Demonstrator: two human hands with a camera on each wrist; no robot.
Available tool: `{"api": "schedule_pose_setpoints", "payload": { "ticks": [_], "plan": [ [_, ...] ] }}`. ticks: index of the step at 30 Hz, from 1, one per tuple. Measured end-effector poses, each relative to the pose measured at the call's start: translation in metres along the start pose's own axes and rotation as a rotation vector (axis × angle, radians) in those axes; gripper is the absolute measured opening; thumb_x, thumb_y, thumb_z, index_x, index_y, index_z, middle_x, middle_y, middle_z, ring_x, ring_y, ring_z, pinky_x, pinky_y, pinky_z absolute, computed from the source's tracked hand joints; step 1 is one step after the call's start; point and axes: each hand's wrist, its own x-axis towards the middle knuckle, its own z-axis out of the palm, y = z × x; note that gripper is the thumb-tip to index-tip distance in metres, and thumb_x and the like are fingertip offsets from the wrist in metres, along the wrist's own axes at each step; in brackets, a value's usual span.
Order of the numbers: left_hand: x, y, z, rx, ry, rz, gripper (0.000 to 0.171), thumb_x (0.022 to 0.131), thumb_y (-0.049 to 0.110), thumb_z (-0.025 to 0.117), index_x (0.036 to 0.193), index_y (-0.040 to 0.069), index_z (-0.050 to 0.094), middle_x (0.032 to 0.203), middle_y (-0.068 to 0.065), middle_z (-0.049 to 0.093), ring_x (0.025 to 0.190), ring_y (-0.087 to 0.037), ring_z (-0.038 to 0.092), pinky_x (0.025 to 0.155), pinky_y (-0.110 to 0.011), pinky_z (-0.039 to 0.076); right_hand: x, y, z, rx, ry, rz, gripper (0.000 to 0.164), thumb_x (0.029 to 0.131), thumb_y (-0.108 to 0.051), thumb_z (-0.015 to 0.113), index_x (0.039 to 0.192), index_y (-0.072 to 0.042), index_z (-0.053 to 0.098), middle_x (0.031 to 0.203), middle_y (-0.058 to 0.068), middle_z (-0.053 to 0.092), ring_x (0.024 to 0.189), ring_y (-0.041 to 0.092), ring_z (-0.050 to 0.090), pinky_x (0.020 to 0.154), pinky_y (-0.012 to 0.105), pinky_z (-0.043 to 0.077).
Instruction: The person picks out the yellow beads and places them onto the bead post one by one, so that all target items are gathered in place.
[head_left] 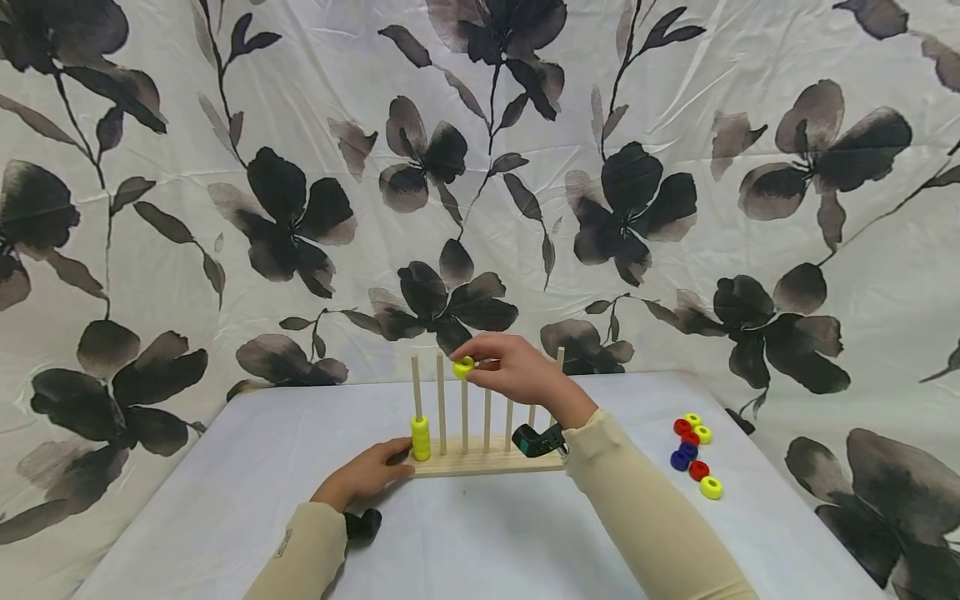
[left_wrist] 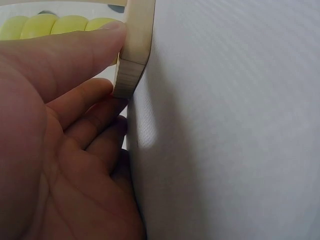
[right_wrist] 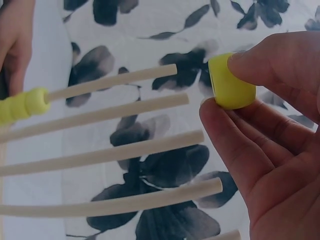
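Note:
A yellow ring (right_wrist: 232,82) is pinched between the thumb and fingers of my right hand (head_left: 510,367), up near the tops of the upright pegs. In the right wrist view it is apart from the peg tips. The wooden peg rack (head_left: 487,465) has several thin dowels on a long base. Yellow rings (head_left: 421,439) are stacked on its leftmost peg; the other pegs in sight look bare, though my right arm hides some. My left hand (head_left: 375,471) grips the left end of the base, thumb (left_wrist: 95,47) on one side and fingers on the other.
On the right of the white table (head_left: 510,542) lie loose rings: yellow (head_left: 711,487), red (head_left: 698,471) and dark blue (head_left: 679,460), several in all. A floral cloth (head_left: 480,208) hangs behind the table.

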Motion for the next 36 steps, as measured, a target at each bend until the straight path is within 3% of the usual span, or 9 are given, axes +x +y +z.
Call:
{"api": "schedule_pose_setpoints", "payload": {
  "ticks": [9,23,36],
  "plan": [
    [0.001,-0.003,0.001,-0.017,-0.001,-0.022,0.064,0.089,0.033,0.069,0.146,0.016,0.045,0.151,-0.013,0.042,0.143,-0.040,0.032,0.114,-0.062,0.026,0.009,-0.003,0.005,-0.025,-0.001,-0.008,0.028,0.093,-0.011,0.062,0.120,-0.015,0.066,0.117,0.001,0.064,0.107,0.015,0.063,0.089,0.024,0.056],
    [0.002,-0.004,0.001,-0.010,0.002,-0.015,0.064,0.088,0.033,0.069,0.146,0.017,0.045,0.151,-0.013,0.043,0.143,-0.040,0.033,0.114,-0.063,0.026,0.027,-0.007,0.014,-0.055,0.060,-0.024,0.029,0.093,-0.013,0.064,0.122,-0.012,0.065,0.118,0.002,0.064,0.111,0.015,0.065,0.092,0.021,0.054],
    [0.005,-0.007,0.000,-0.023,-0.006,0.002,0.064,0.088,0.032,0.069,0.145,0.016,0.046,0.150,-0.012,0.044,0.143,-0.039,0.033,0.115,-0.061,0.026,0.045,-0.007,0.026,-0.072,0.102,0.005,0.030,0.093,-0.016,0.064,0.122,-0.016,0.065,0.117,0.001,0.065,0.109,0.013,0.066,0.092,0.022,0.054]
  ]
}}
